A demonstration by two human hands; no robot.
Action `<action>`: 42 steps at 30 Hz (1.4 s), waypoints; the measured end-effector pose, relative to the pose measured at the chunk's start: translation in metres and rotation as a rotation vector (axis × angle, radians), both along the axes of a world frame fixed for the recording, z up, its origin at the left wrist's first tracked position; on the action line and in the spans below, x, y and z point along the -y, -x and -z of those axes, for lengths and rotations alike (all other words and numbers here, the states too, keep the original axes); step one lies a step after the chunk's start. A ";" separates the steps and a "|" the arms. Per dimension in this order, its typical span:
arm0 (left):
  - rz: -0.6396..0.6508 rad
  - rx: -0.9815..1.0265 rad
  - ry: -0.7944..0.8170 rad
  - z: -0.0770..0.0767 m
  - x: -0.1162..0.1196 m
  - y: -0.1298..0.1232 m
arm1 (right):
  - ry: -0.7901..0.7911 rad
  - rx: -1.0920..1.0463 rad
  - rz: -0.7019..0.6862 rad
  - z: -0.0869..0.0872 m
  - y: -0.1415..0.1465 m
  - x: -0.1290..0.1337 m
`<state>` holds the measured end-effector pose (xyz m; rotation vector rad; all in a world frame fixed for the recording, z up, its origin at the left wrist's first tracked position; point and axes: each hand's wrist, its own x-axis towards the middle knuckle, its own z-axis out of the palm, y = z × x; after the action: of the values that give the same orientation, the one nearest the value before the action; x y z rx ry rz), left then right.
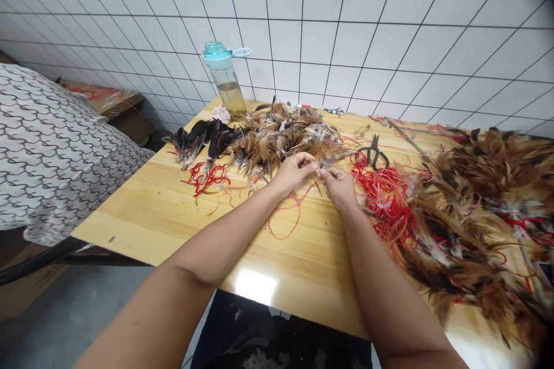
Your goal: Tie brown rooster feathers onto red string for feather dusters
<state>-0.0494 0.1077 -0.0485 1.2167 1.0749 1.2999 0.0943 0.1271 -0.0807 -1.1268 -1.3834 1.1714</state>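
My left hand (298, 172) and my right hand (340, 184) meet near the middle of the table, fingertips almost touching. Both are closed in a pinch at the quill end of a small feather bunch (328, 162). A red string (283, 236) runs from between the fingers and loops on the wood below. Just beyond my hands lies a heap of brown and white feathers (281, 132). Right of my right hand is a tangle of red string (385, 196), with black scissors (374, 153) at its far edge. Which fingers grip string and which grip quills is too small to tell.
A bottle (228, 83) with a teal lid stands at the back by the tiled wall. Black feather bunches (216, 141) and short red strings (205, 179) lie left. A large pile of brown feathers (485, 184) covers the right side. Patterned cloth (64, 150) hangs at far left.
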 end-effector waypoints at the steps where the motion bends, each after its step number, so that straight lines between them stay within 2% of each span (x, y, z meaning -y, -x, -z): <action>1: -0.006 -0.015 -0.010 0.000 0.000 0.000 | 0.001 0.004 -0.006 -0.001 0.000 0.000; 8: 0.027 -0.166 -0.097 -0.001 -0.001 0.002 | 0.029 -0.006 -0.051 -0.006 0.000 0.003; 11: -0.030 -0.206 -0.131 0.001 -0.003 0.005 | 0.064 -0.090 -0.057 -0.008 -0.004 0.002; 14: -0.069 -0.371 -0.199 0.002 -0.004 0.011 | 0.119 -0.262 -0.018 -0.010 -0.010 0.000; 18: 0.093 -0.704 -0.328 0.001 -0.002 0.016 | 0.240 -0.505 0.016 -0.012 -0.019 -0.004; 21: 0.204 -0.912 -0.398 0.002 0.000 0.015 | 0.288 -0.582 0.001 -0.014 -0.021 -0.005; 24: 0.230 -1.074 -0.429 0.004 0.002 0.012 | 0.299 -0.591 -0.004 -0.014 -0.021 -0.004; 27: 0.199 -1.159 -0.438 0.005 0.001 0.012 | 0.286 -0.564 -0.001 -0.013 -0.021 -0.004; 30: 0.081 -1.057 -0.391 0.002 -0.001 0.016 | 0.248 -0.503 -0.005 -0.012 -0.021 -0.004; 34: -0.085 -0.626 -0.215 -0.006 -0.001 0.016 | 0.191 -0.412 -0.005 -0.009 -0.018 -0.003; 38: -0.072 -0.110 0.020 -0.011 0.000 0.007 | 0.146 -0.357 0.017 -0.008 -0.014 -0.003; 40: -0.039 0.040 0.091 -0.011 0.001 0.001 | 0.117 -0.311 0.016 -0.006 -0.013 -0.003; 42: -0.010 0.107 0.118 -0.010 0.002 -0.003 | 0.072 -0.235 0.013 -0.004 -0.011 -0.003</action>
<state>-0.0463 0.1057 -0.0389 1.0435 1.0659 1.2760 0.1054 0.1299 -0.0767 -1.0097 -1.1610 1.3084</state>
